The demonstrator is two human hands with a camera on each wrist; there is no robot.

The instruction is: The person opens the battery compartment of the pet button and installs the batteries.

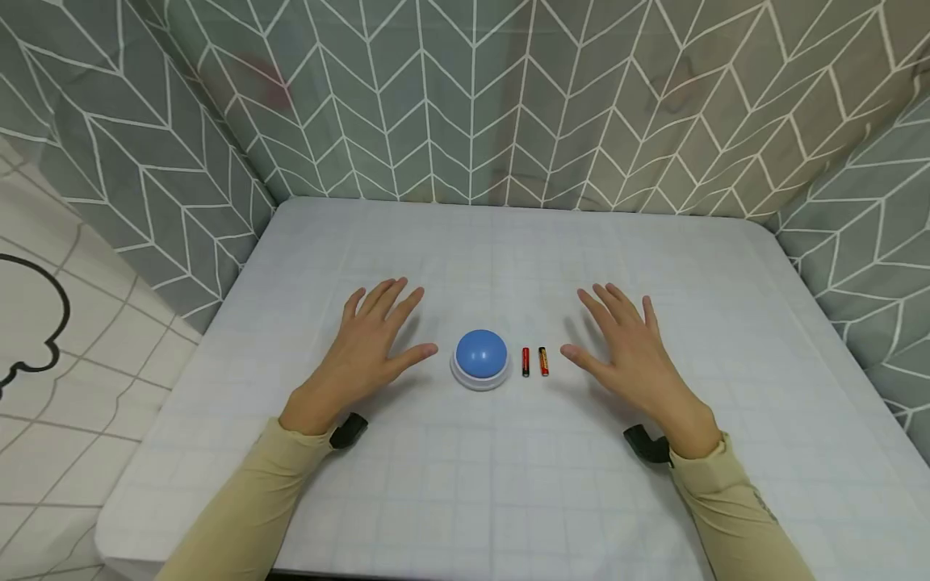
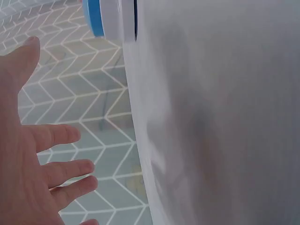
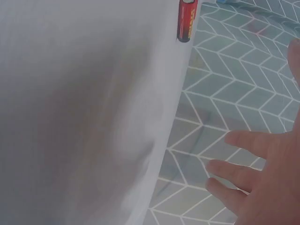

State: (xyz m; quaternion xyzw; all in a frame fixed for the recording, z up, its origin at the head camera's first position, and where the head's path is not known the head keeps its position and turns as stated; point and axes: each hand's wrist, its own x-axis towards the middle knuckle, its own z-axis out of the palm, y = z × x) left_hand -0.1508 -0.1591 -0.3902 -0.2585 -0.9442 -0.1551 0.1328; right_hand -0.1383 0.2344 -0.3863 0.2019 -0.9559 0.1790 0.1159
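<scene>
A round blue dome on a white base, like a push light or button (image 1: 481, 355), sits mid-table between the hands. Just right of it lie two small batteries side by side, a red and black one (image 1: 526, 362) and an orange and black one (image 1: 543, 361). My left hand (image 1: 373, 343) hovers left of the dome, fingers spread and holding nothing. On the other side, my right hand (image 1: 623, 351) is spread the same way, its thumb nearest the batteries. The right wrist view shows a battery (image 3: 187, 21) at its top; the left wrist view catches the dome's edge (image 2: 95, 18).
A white cloth with a faint grid covers the table (image 1: 450, 484). Grey curtains (image 1: 450, 105) with white chevron lines stand behind and on both sides. Dark wrist camera mounts (image 1: 349, 431) sit under both wrists. Pale tiled flooring (image 1: 65, 452) shows at the left.
</scene>
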